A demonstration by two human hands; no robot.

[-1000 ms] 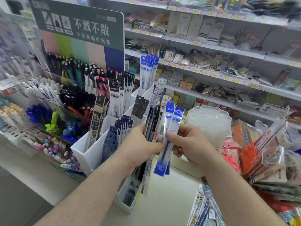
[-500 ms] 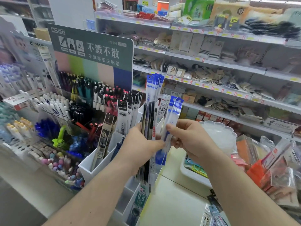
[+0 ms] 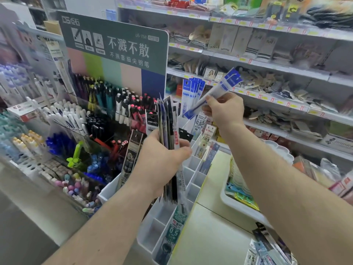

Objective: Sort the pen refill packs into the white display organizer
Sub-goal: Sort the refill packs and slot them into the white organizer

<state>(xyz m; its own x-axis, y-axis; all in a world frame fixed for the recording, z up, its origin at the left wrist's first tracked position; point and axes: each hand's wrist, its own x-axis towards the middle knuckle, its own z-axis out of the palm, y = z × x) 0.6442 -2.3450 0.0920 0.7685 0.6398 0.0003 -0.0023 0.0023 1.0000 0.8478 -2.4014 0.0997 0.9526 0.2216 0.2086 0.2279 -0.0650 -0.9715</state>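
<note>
My left hand (image 3: 162,159) grips a thick bundle of pen refill packs (image 3: 169,127), held upright over the white display organizer (image 3: 193,180). My right hand (image 3: 224,109) pinches a blue-and-white refill pack (image 3: 223,88), tilted with its blue header up to the right, in front of matching blue packs (image 3: 192,92) standing in the organizer's back compartment. Other compartments hold a black-grey pack (image 3: 131,157), 0.5 packs (image 3: 200,125) and a green 0.5 pack (image 3: 174,232). Several front compartments show bare white dividers.
A pen display with a green sign (image 3: 114,43) stands left of the organizer. Store shelves (image 3: 267,77) with small goods run behind. A white tray (image 3: 242,209) of items sits on the right counter, and loose refill packs (image 3: 267,247) lie at the lower right.
My right hand has pulled the blue pack away from the bundle and raised it up and to the right, toward the back blue packs. My left hand keeps hold of the bundle.
</note>
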